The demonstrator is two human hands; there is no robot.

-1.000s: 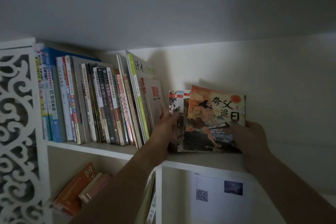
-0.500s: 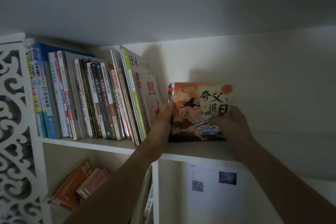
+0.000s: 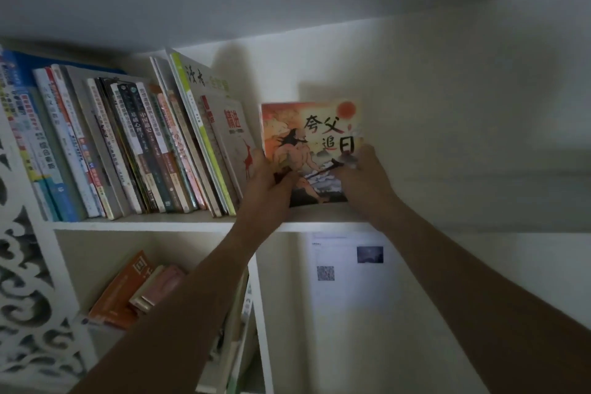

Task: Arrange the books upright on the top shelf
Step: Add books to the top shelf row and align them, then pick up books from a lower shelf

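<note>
A small stack of thin picture books (image 3: 315, 134), its front cover orange with a drawn running figure, stands upright on the top shelf (image 3: 179, 224). My left hand (image 3: 268, 184) grips the stack's left edge, thumb across the cover's lower left. My right hand (image 3: 364, 174) holds the stack's right edge and lower right corner. To the left, a long row of books (image 3: 128, 144) stands upright and leans left; the nearest is a pale book with a red deer (image 3: 235, 137). A narrow gap separates that row from the stack.
The ceiling hangs close above the top shelf. A white carved fretwork side panel (image 3: 19, 281) borders the left. Below, orange and pink books (image 3: 134, 291) lie slanted in the lower compartment. A white sheet with a QR code (image 3: 348, 269) hangs under the shelf at right.
The fanned-out thin books have been squared into one stack and slid left toward the row. Both hands moved left with them; the left hand now wraps the stack's left edge.
</note>
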